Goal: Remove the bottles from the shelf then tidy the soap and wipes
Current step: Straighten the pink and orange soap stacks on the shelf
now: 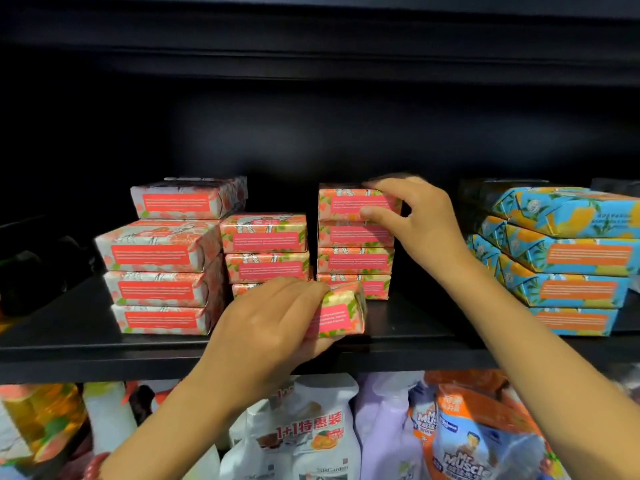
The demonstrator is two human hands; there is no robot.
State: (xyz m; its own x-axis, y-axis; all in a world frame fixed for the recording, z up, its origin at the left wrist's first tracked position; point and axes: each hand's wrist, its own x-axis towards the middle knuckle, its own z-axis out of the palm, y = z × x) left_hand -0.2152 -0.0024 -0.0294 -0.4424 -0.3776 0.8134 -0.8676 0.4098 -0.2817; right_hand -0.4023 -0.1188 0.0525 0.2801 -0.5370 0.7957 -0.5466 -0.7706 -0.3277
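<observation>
Pink floral soap bars stand in several stacks on the black shelf [408,327]: a left stack [162,271], a middle stack [266,251] and a right stack [355,261]. My right hand [415,216] grips the top bar [356,204] of the right stack, thumb on its front and fingers over its top. My left hand [273,320] holds a loose pink soap bar [341,311] tilted at the shelf's front, in front of the middle and right stacks. Blue and orange soap bars [568,258] are stacked at the far right.
Dark items [38,261] sit at the shelf's far left, hard to make out. Below the shelf edge stand cleaning bottles and refill pouches [311,434], among them an orange spray bottle [481,441]. Another dark shelf runs overhead.
</observation>
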